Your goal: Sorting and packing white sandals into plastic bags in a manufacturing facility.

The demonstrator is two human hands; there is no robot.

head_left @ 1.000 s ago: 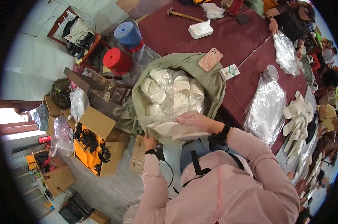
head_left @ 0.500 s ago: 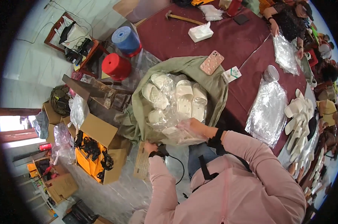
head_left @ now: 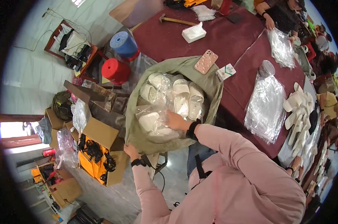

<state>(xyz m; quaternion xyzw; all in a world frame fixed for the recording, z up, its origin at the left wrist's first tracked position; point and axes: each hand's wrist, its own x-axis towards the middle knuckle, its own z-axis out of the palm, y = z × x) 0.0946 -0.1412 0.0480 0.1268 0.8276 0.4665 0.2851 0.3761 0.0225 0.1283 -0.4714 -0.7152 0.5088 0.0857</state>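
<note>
Several bagged slippers [head_left: 181, 89] lie inside the green sack [head_left: 213, 99]. The left hand's [head_left: 131, 151] grip is clamped on its near-left edge; the right hand [head_left: 176, 121] touches a slipper bag [head_left: 152, 122], its grip unclear.

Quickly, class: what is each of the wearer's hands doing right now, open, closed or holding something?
Left hand: closed on the edge of the green sack.
Right hand: touching the plastic-wrapped slippers; whether its grip is closed cannot be told.
</note>
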